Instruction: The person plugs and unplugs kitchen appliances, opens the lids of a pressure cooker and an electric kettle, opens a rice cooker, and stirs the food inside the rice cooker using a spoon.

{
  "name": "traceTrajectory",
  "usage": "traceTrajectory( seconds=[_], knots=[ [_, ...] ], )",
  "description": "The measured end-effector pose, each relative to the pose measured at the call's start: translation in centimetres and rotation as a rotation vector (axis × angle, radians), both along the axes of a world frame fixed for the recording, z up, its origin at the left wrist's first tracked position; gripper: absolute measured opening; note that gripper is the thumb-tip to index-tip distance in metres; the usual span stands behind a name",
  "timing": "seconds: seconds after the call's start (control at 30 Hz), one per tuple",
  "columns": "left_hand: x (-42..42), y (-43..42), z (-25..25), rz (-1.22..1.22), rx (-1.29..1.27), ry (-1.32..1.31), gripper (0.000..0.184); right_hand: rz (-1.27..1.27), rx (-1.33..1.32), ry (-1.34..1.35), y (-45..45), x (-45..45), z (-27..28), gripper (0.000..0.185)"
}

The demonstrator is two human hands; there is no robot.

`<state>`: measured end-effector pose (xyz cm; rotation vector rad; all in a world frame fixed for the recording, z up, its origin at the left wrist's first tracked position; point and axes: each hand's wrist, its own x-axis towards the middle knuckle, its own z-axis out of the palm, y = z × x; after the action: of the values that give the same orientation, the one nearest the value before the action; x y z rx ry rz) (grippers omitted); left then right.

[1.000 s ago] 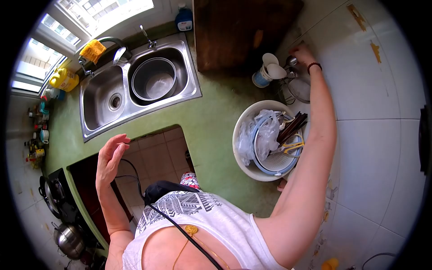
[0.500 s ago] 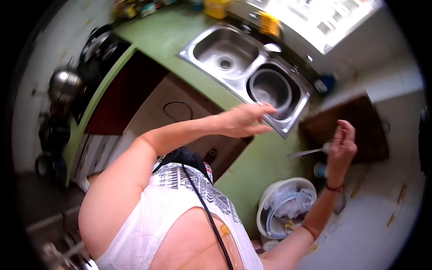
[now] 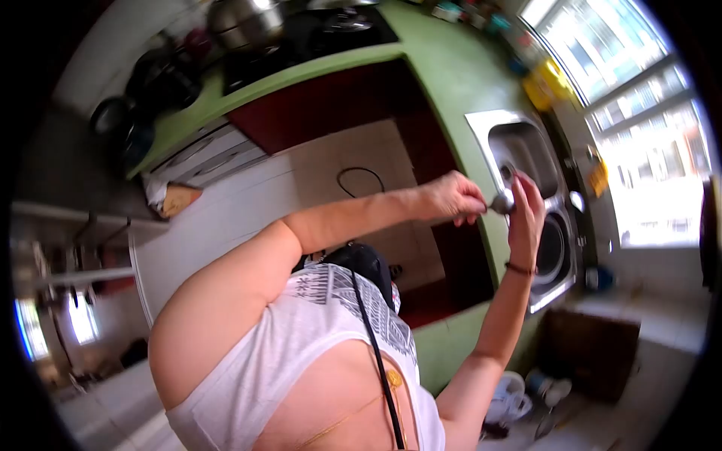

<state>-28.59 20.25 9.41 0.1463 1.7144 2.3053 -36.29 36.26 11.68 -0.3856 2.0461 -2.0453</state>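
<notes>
A metal spoon (image 3: pixel 502 201) is between my two hands, over the counter edge by the sink. My left hand (image 3: pixel 455 198) is closed around its handle end; the fingers hide most of the handle. My right hand (image 3: pixel 526 210), with a dark band at the wrist, is closed at the rounded end of the spoon, its fingers pointing up. Just past the right hand, the steel double sink (image 3: pixel 481 124) is set into the green counter (image 3: pixel 470 83). A round metal pot (image 3: pixel 553 244) sits in its nearer basin, partly hidden by my right hand.
A dark stove (image 3: pixel 301 52) with a large steel pot (image 3: pixel 244 22) is at the far left. A brown board (image 3: pixel 590 349) leans at the lower right, near a white tub (image 3: pixel 508 398). A yellow container (image 3: pixel 549 84) is below the window. A cable loop (image 3: pixel 361 177) lies on the floor.
My view has turned left, bringing the stove into sight. The spoon has moved from near the brown board to the sink's edge. My left hand, free before, has met it at the handle.
</notes>
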Motion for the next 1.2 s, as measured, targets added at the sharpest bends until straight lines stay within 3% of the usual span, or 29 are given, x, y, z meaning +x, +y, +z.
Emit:
traceTrajectory(
  seconds=[0.2, 0.4, 0.43, 0.47, 0.53, 0.63, 0.73, 0.9, 1.0, 1.1, 1.2],
  knots=[
    [3.7, -3.9, -1.9, -0.025, -0.032, 0.01, 0.016, 0.216, -0.178, -0.348, -2.3, 4.1, -2.4, 0.011],
    [5.1, -5.0, -1.0, -0.189, -0.152, 0.042, 0.019, -0.123, -0.156, -0.251, -1.2, 8.0, -1.0, 0.011],
    [5.0, -2.2, -0.7, -0.348, -0.198, 0.081, 0.021, -0.291, -0.118, -0.188, 2.7, 10.5, -0.1, 0.012],
    [5.7, -0.7, -0.7, -0.327, -0.19, 0.096, 0.022, -0.375, -0.054, -0.144, 5.2, 11.9, 0.9, 0.012],
    [4.8, 0.7, -1.4, -0.23, -0.395, 0.421, 0.026, -0.517, -0.052, -0.015, 9.3, 12.8, 3.4, 0.016],
    [2.5, -0.8, -1.5, -0.131, -0.467, 0.31, 0.031, -0.714, 0.191, 0.214, 17.1, 10.7, 5.8, 0.014],
    [0.2, -1.7, -5.5, -0.093, -0.516, 0.193, 0.026, -0.984, 0.311, 0.371, 28.6, 10.9, 8.9, 0.017],
    [-0.3, 0.4, -7.6, -0.124, -0.738, 0.02, 0.025, -1.352, 0.606, 0.296, 45.6, 16.8, 12.3, 0.017],
    [-3.4, 7.0, -6.6, -0.158, -0.734, 0.001, 0.024, -1.442, 0.747, 0.227, 55.3, 17.5, 10.5, 0.02],
    [-5.9, 14.1, -4.5, -0.289, -0.699, -0.001, 0.024, -1.425, 1.167, 0.117, 61.9, 17.9, 7.8, 0.031],
    [-7.2, 20.0, -3.3, -0.462, -0.655, 0.044, 0.024, -1.453, 1.137, 0.085, 65.8, 17.5, 4.4, 0.028]
  ],
)
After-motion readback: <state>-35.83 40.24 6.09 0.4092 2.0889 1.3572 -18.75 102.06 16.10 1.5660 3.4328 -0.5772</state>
